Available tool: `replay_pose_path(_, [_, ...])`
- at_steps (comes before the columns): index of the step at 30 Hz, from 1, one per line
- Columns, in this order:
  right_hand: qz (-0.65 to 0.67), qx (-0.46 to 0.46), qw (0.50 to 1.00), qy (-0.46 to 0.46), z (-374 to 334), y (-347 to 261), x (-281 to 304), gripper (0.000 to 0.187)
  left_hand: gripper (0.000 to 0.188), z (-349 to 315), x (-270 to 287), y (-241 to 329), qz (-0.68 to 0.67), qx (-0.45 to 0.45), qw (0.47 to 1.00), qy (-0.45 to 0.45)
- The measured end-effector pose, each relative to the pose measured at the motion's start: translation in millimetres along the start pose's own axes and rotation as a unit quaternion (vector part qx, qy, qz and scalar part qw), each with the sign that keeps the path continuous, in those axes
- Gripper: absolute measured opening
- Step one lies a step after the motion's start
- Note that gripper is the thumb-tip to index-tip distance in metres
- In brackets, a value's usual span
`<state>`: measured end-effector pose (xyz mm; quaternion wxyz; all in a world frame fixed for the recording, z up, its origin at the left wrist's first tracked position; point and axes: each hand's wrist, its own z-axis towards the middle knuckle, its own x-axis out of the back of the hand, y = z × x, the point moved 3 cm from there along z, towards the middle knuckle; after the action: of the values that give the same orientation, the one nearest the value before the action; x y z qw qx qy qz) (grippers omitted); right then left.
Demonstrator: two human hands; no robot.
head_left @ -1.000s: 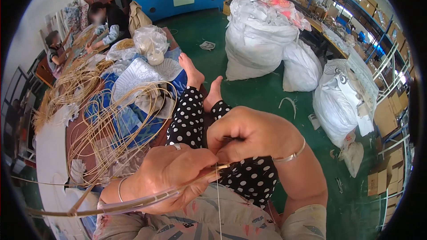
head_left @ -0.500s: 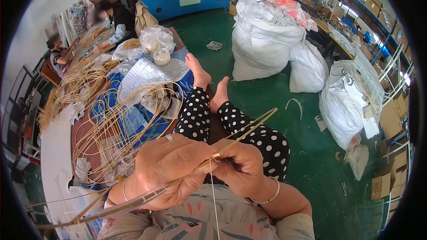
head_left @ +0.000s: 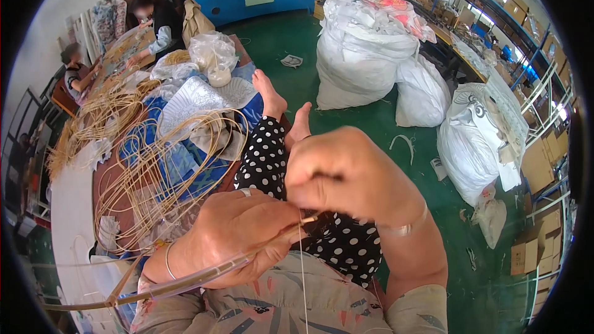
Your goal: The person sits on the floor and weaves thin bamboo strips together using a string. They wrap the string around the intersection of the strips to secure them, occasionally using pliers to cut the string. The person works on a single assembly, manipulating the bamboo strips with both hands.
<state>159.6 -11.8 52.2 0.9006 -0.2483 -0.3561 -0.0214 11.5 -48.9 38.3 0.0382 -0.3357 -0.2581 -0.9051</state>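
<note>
My left hand (head_left: 238, 235) is closed around a thin, bent cane strip (head_left: 185, 283), which runs from the lower left to a short pale end past my fingers. Clear plastic seems to cover part of the strip. White thread (head_left: 304, 284) hangs from near that end, straight down over my patterned shirt. Just above and to the right, my right hand (head_left: 349, 176) is raised with fingers curled into a pinch. Slight blur hides what, if anything, is between those fingertips.
Coils of thin cane (head_left: 161, 173) lie on the low table at left with a white patterned fan-shaped sheet (head_left: 201, 102) and a plastic bag (head_left: 212, 52). Two people sit farther back. Big white sacks (head_left: 365, 55) and cardboard boxes (head_left: 525, 256) stand on the green floor at right.
My right hand has come off the strip's end and risen, turning over with curled fingers. The longer cane piece that stuck out up and right no longer shows. My left hand keeps its hold.
</note>
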Motion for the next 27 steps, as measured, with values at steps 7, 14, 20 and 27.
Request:
replay_pose_path(7, [0.063,-0.138,0.987,-0.054,-6.9,38.3,-16.2,0.007,0.014,-4.1,1.6,7.9,0.029,0.055,0.997,0.041])
replay_pose_path(14, [0.096,-0.035,0.976,0.192,-34.0,-11.6,-6.8,0.009,0.011,1.1,7.1,-18.2,0.086,0.056,0.990,0.097])
replay_pose_path(20, [0.664,-0.181,0.700,0.188,-46.4,-27.5,-53.1,0.021,0.016,11.6,-4.0,-19.2,0.063,-0.021,0.993,0.093])
replay_pose_path(27, [0.355,0.044,0.929,0.097,-41.4,-60.4,-12.9,0.019,0.014,11.0,5.5,23.0,-0.095,-0.065,0.987,0.114])
